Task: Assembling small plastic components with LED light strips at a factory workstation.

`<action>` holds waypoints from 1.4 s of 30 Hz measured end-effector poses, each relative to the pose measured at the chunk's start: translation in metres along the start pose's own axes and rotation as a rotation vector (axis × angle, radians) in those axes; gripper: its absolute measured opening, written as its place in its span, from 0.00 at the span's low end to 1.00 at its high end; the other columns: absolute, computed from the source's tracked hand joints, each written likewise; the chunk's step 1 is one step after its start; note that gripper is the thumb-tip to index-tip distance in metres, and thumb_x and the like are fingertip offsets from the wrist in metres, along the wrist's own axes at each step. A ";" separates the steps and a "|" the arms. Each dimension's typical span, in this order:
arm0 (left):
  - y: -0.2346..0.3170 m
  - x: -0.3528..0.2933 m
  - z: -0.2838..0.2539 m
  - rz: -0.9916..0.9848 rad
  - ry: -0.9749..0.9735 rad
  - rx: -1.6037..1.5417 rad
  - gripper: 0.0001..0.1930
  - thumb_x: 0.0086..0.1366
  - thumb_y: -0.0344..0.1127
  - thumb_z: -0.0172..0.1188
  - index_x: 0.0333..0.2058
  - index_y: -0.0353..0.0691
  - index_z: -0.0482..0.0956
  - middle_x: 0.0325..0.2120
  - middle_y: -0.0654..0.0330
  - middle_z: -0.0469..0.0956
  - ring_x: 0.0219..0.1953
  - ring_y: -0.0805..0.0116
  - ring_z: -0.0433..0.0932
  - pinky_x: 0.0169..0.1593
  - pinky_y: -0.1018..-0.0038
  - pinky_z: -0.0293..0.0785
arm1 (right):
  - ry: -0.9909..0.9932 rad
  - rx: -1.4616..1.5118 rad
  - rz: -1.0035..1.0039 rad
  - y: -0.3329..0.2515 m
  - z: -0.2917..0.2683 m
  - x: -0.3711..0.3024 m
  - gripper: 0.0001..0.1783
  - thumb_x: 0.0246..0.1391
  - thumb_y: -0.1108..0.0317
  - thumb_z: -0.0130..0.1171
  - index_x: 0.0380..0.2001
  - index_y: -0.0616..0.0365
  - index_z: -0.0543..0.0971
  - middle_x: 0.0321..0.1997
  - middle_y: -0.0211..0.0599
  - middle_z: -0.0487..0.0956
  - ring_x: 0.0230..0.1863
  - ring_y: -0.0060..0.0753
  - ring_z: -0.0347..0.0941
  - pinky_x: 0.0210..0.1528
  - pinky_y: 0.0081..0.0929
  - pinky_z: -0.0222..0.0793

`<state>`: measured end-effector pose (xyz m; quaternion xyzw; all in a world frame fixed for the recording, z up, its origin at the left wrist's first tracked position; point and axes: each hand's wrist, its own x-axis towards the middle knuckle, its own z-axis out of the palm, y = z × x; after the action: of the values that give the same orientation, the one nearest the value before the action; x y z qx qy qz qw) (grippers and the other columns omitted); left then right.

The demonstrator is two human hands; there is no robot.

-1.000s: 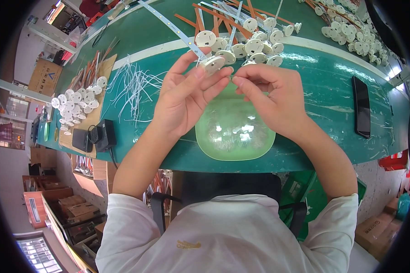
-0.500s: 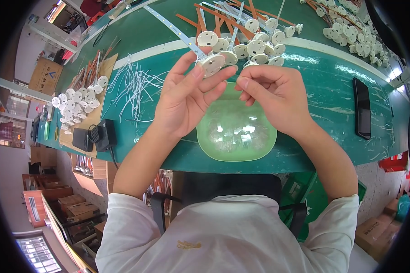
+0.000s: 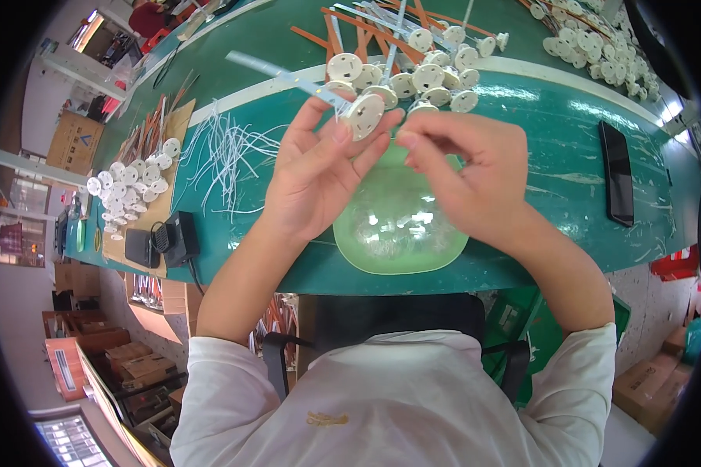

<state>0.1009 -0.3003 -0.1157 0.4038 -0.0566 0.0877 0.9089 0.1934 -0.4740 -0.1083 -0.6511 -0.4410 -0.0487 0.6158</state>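
A white round end cap [image 3: 365,117] with small holes is pinched in my left hand [image 3: 308,179]. From the cap a pale strip dotted with small yellow LEDs [image 3: 276,72] runs off to the upper left. My right hand [image 3: 479,167] is closed in a pinch just right of the cap, close to my left fingertips. Anything between its fingers is too small or hidden to make out. Below both hands stands a translucent green bowl [image 3: 401,257] with small clear pieces inside, partly covered by my right hand.
Beyond my hands lies a pile of similar white caps [image 3: 428,76] with orange and pale strips. More caps [image 3: 125,187] lie on cardboard at left, beside loose white wires [image 3: 230,156] and a black adapter [image 3: 181,237]. A black phone [image 3: 617,175] is at right.
My left hand has turned the cap more edge-on, and the strip's far end has swung left and down. My right hand has moved slightly left, nearer the cap.
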 end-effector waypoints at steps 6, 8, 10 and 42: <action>-0.005 -0.002 0.004 0.052 -0.020 0.070 0.24 0.63 0.21 0.59 0.56 0.41 0.64 0.57 0.47 0.70 0.64 0.50 0.66 0.67 0.58 0.63 | 0.068 -0.310 -0.450 0.003 0.004 0.000 0.07 0.46 0.78 0.66 0.31 0.60 0.82 0.25 0.40 0.81 0.23 0.38 0.78 0.25 0.25 0.73; -0.007 -0.002 0.006 0.048 -0.017 0.069 0.25 0.61 0.19 0.59 0.56 0.42 0.64 0.57 0.47 0.70 0.65 0.50 0.66 0.67 0.57 0.63 | 0.055 -0.344 -0.458 0.003 0.002 -0.001 0.07 0.45 0.79 0.65 0.30 0.60 0.81 0.25 0.40 0.81 0.23 0.40 0.78 0.25 0.26 0.72; -0.009 -0.002 0.007 0.077 -0.017 0.105 0.29 0.60 0.18 0.60 0.58 0.43 0.62 0.57 0.47 0.70 0.65 0.50 0.66 0.67 0.56 0.62 | 0.073 -0.378 -0.529 0.007 0.001 -0.001 0.08 0.45 0.79 0.65 0.31 0.61 0.81 0.26 0.40 0.81 0.23 0.39 0.77 0.24 0.26 0.71; -0.004 0.011 0.010 0.090 0.068 0.492 0.23 0.57 0.21 0.66 0.52 0.31 0.73 0.46 0.52 0.80 0.49 0.65 0.80 0.54 0.69 0.77 | 0.042 -0.363 -0.345 0.001 0.005 -0.004 0.09 0.49 0.82 0.61 0.36 0.64 0.81 0.31 0.44 0.82 0.28 0.38 0.81 0.31 0.28 0.75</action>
<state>0.1120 -0.3095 -0.1099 0.6069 -0.0207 0.1531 0.7797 0.1891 -0.4720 -0.1127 -0.6650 -0.5167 -0.2447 0.4805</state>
